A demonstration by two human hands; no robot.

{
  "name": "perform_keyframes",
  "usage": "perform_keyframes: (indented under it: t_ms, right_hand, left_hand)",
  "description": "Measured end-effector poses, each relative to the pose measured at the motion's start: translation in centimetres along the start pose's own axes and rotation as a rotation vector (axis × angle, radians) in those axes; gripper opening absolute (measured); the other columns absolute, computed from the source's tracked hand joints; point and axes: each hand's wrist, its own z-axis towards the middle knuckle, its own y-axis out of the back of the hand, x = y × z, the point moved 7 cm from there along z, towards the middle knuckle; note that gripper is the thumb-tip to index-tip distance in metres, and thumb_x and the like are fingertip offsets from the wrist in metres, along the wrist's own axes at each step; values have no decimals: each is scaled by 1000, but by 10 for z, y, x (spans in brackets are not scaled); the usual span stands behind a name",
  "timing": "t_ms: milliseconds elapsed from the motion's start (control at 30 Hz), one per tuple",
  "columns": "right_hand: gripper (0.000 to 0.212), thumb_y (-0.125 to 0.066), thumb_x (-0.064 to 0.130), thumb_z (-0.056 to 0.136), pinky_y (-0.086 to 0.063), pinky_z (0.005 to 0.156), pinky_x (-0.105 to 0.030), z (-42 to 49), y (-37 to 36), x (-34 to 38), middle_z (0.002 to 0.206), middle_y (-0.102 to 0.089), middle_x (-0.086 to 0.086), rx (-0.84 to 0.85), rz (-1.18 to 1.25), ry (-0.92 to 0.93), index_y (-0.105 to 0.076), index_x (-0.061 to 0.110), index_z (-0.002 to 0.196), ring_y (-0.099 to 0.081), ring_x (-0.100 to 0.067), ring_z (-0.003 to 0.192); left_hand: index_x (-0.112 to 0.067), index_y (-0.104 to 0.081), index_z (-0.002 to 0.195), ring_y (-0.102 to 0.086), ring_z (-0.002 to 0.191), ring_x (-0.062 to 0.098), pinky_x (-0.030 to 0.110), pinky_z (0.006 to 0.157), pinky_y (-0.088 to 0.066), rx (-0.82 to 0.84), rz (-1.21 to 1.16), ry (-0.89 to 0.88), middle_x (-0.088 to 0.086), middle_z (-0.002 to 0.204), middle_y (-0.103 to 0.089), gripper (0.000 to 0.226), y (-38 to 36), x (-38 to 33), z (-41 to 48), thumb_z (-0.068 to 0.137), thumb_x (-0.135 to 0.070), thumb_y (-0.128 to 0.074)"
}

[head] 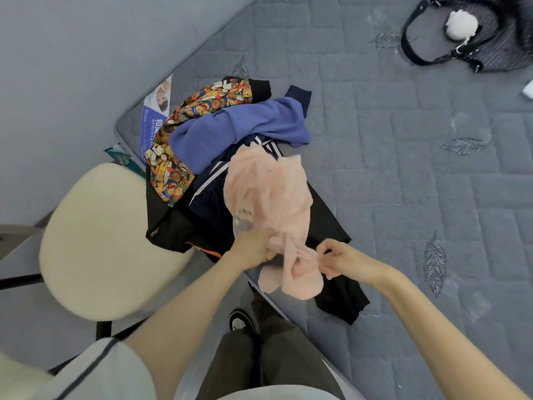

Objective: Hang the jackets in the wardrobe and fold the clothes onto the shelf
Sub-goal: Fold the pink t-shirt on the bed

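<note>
Both hands (253, 246) (343, 259) grip pink garment (268, 189)

A grey quilted mattress (403, 197) stitched with leaf shapes fills the right and upper frame, its rounded corner pointing toward the left centre. A blue printed label (153, 111) sits at that corner. Just beside it lies a heap of clothes (245, 125), with a black garment (340, 295) lowest, spread on the quilting. In the upper right, well apart, rests a black handbag (507, 41) with a white pompom (461, 24). A small white object (529, 89) shows at the right edge.
</note>
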Motion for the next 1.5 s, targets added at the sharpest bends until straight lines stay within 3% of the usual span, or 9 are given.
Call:
perform_keyframes:
  t_ms: [100,267,500,633,767,833,1100,1233,1500]
  right_hand:
    - [7,-40,4,92,-38,62,-24,13,20,-27,76,-54,-1,-173,-281,-101,-45,9,92,-49,-15,72]
    - [16,-39,15,97,-43,78,-34,36,12,-54,109,-58,-11,-236,-665,-271,-49,7,106,-54,-26,95]
    - [35,-51,17,96,-45,97,-41,91,-6,-28,125,-57,-11,-378,-256,-2,-52,7,129,-54,-28,114]
    - [63,-61,28,91,-27,112,-44,126,-12,-11,145,-42,-6,-363,-140,67,-34,16,147,-33,-29,135]
    - [10,-66,28,88,-38,61,-8,153,-16,0,79,-56,5,-313,-7,86,-59,21,93,-53,-13,76]
    - [13,-61,22,91,-33,47,-12,158,-20,3,67,-48,7,-329,5,126,-54,18,81,-43,-7,61]
    - [11,-48,20,97,-29,47,-15,66,-10,17,63,-48,5,-569,79,498,-53,27,90,-37,-2,51]
    - [22,-49,16,98,-30,53,-11,9,-20,30,67,-52,12,-550,49,595,-56,36,94,-40,-1,55]
    - [6,-57,6,83,-32,58,-20,-98,-47,27,71,-55,-9,-628,132,662,-62,6,80,-43,-12,64]
  left_hand:
    - [-15,-50,94,-58,87,25,31,67,-39,122,-92,25,8,92,-59,4,-48,1,-15,92,-12,-48]
    - [-9,-46,134,-51,108,25,29,87,-38,264,-174,44,8,123,-52,38,-81,19,-30,95,-12,-48]
    - [-18,-35,143,-45,117,25,29,75,-42,-364,136,-74,4,137,-39,48,16,22,-1,97,-16,-45]
    - [-28,-11,152,-21,138,30,42,104,-32,-293,298,-100,5,153,-19,77,25,26,35,90,-20,-56]
    - [-25,7,152,-29,133,28,38,104,-28,-195,309,-16,3,143,-36,92,16,53,50,86,-3,-52]
    - [-26,4,153,-38,122,26,36,99,-27,-228,340,-47,2,130,-48,86,18,56,47,88,-7,-50]
    - [-39,-17,149,-41,111,23,37,89,-25,-125,529,-60,0,118,-47,74,29,54,8,88,-5,-43]
    - [-39,-33,141,-25,129,30,42,103,-25,-206,518,-184,6,142,-21,69,35,22,-8,84,-4,-51]
    - [-29,-32,146,-7,144,24,47,109,-28,-301,603,-607,-1,160,-2,80,17,-58,-49,79,3,-61]
